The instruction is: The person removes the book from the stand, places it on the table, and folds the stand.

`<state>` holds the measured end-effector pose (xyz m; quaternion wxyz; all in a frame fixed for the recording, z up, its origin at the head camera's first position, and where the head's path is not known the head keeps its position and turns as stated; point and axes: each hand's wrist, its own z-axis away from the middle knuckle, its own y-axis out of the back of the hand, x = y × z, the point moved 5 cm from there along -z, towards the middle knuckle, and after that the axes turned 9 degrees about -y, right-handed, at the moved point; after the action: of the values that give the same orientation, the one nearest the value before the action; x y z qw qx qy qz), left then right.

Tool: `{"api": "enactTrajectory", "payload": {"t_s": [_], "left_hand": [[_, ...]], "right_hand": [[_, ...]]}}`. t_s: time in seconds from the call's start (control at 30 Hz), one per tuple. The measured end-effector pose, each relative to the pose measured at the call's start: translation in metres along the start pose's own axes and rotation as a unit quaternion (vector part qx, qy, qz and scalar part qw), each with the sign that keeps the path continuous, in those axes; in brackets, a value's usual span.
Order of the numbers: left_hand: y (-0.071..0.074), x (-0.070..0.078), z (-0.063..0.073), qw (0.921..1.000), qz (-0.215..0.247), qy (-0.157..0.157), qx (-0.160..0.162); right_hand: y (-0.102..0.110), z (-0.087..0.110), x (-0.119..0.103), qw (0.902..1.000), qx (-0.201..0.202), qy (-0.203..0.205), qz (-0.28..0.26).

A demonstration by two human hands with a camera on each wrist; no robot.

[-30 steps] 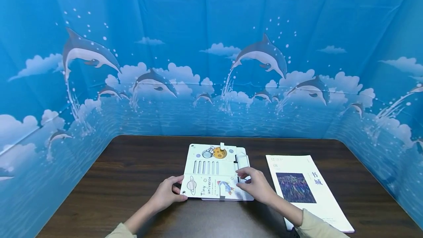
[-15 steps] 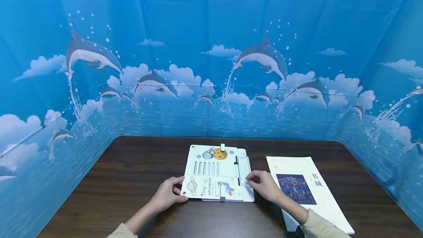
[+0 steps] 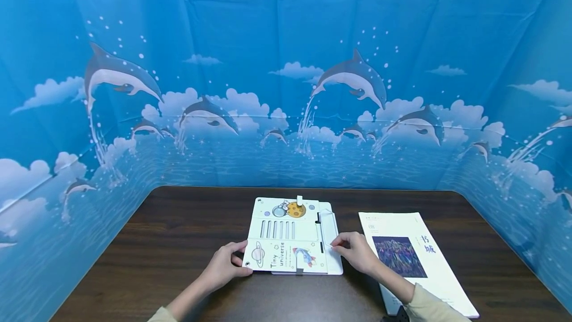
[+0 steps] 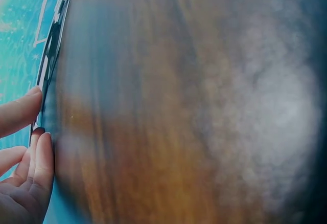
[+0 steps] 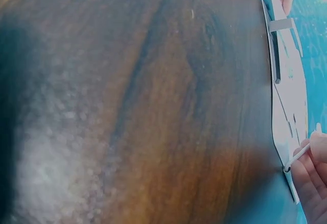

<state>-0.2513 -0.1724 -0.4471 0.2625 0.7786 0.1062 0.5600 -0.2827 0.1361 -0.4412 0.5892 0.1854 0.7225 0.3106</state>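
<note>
A white folding book stand [image 3: 286, 230], printed with a planet, an astronaut and "Tiny universe", lies on the dark wooden table. My left hand [image 3: 225, 266] holds its near left corner, thumb on top and fingers beneath, as the left wrist view shows. At the stand's right side, my right hand [image 3: 356, 252] pinches a thin white wire bracket [image 5: 301, 155] between thumb and fingers. Under that bracket, a plain white panel [image 3: 334, 260] sticks out past the printed board. Page clips [image 3: 300, 201] sit at the stand's far and near edges.
To the right lies a white magazine [image 3: 440, 282] with a dark picture on its cover; my right forearm crosses its left part. A blue dolphin-print curtain [image 3: 277, 88] stands around the back and sides of the table [image 3: 187, 242].
My right hand has moved right, from over the printed board to the stand's right edge, where it now pinches the wire bracket. My left hand keeps its hold on the corner.
</note>
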Motion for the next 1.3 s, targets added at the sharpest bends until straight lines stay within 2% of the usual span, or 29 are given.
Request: {"api": "enactTrajectory", "payload": {"t_s": [0.1, 0.2, 0.23, 0.33, 0.43, 0.47, 0.63, 0.83, 1.07, 1.17, 1.3], "left_hand": [[0.000, 0.000, 0.000, 1.0000, 0.006, -0.005, 0.001], [0.000, -0.001, 0.001, 0.9996, 0.012, -0.024, 0.007], [0.000, 0.000, 0.001, 0.9990, 0.010, -0.043, 0.008], [0.001, -0.001, 0.002, 0.9982, 0.011, -0.058, 0.009], [0.000, -0.002, 0.002, 0.9990, 0.009, -0.044, 0.003], [0.000, -0.003, 0.001, 0.9996, 0.012, -0.024, 0.003], [-0.001, -0.003, 0.001, 0.9999, 0.015, 0.003, -0.001], [-0.001, -0.003, 0.001, 0.9999, 0.012, 0.002, -0.003], [0.000, -0.002, 0.000, 1.0000, -0.005, -0.003, 0.002], [0.000, -0.002, 0.000, 0.9999, -0.012, -0.003, 0.001], [-0.001, -0.003, 0.000, 0.9999, -0.012, 0.001, 0.001]], "right_hand": [[0.001, -0.001, -0.001, 1.0000, -0.008, 0.005, 0.001], [0.001, -0.003, -0.002, 0.9996, -0.023, 0.015, 0.008], [0.001, -0.003, -0.003, 0.9993, -0.028, 0.021, 0.011], [0.000, -0.006, -0.005, 0.9978, -0.044, 0.041, 0.030], [-0.002, -0.008, -0.009, 0.9956, -0.053, 0.062, 0.047], [-0.002, -0.008, -0.010, 0.9951, -0.055, 0.064, 0.052], [-0.005, -0.012, -0.013, 0.9938, -0.073, 0.056, 0.062], [-0.005, -0.015, -0.014, 0.9929, -0.092, 0.041, 0.063], [-0.005, -0.016, -0.019, 0.9929, -0.083, 0.038, 0.076], [-0.007, -0.016, -0.026, 0.9931, -0.076, 0.045, 0.078], [-0.016, -0.015, -0.038, 0.9932, -0.086, 0.061, 0.049]]}}
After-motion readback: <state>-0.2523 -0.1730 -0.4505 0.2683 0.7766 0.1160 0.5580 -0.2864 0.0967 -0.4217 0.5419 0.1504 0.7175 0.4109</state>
